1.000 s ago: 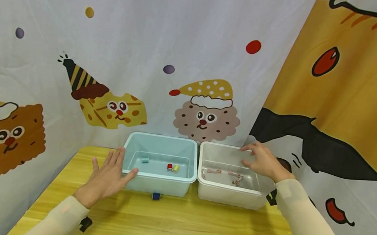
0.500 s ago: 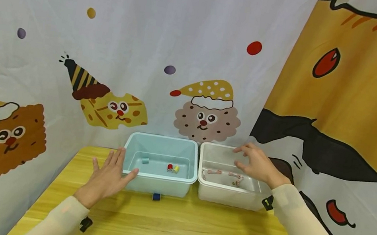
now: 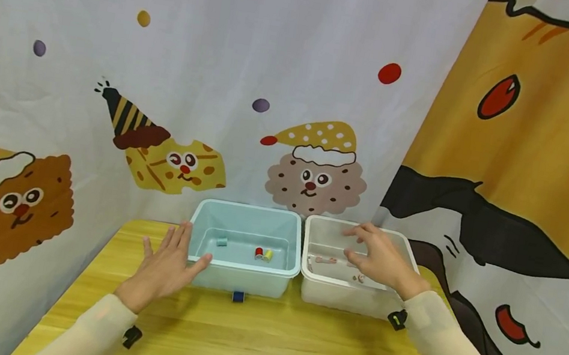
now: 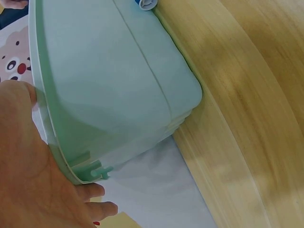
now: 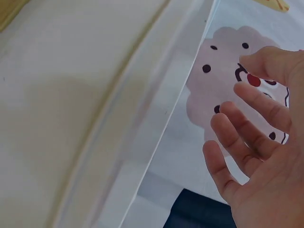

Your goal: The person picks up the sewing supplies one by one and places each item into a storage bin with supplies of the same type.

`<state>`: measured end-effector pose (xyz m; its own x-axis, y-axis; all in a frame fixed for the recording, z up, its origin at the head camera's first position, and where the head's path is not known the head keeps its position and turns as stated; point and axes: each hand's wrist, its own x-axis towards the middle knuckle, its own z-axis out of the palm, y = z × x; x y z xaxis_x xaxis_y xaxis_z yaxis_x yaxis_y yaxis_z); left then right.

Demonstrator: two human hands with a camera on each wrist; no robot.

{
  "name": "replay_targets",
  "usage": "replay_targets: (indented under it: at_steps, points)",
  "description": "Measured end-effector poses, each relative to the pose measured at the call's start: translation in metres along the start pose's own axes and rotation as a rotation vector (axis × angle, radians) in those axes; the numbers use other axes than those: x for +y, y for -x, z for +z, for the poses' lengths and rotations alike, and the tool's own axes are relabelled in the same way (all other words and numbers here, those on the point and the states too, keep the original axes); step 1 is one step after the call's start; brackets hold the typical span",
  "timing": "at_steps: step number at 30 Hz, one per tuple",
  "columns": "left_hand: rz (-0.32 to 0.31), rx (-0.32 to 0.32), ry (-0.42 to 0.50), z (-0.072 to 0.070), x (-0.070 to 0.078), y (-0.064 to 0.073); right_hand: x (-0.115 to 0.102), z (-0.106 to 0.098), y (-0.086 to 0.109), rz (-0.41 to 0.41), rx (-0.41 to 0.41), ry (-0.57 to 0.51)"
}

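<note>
My left hand [image 3: 168, 264] is at the left front corner of a light blue bin [image 3: 242, 281], its fingers straight and spread along the rim. In the left wrist view the palm overlaps the bin's rim [image 4: 52, 135]. Inside this bin lie a light blue thread spool [image 3: 221, 241], a red spool [image 3: 259, 253] and a yellow spool [image 3: 268, 255]. My right hand [image 3: 382, 261] hovers over a white bin [image 3: 344, 298], holding nothing, fingers loosely bent and apart. Small pink pieces [image 3: 325, 260] lie on that bin's floor, some hidden behind the hand.
A dark blue spool [image 3: 238, 296] stands on the wooden table [image 3: 250, 342] against the front of the light blue bin. Both bins stand side by side near a printed cloth [image 3: 216, 40] at the back. Another printed cloth [image 3: 540, 147] hangs along the right side.
My right hand has moved left and slightly downward over the white bin, covering some of the pink pieces. My left hand stays at the light blue bin's corner.
</note>
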<state>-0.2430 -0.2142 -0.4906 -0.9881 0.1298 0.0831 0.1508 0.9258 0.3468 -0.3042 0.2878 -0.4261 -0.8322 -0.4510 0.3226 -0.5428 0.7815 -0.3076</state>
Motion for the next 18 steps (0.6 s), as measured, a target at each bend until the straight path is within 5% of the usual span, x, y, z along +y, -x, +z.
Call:
replay_targets:
  at_steps: [18]
  points:
    - [0.000, 0.004, -0.005, 0.002, 0.000, -0.001, -0.020, 0.024, 0.009, -0.111, 0.066, -0.008]
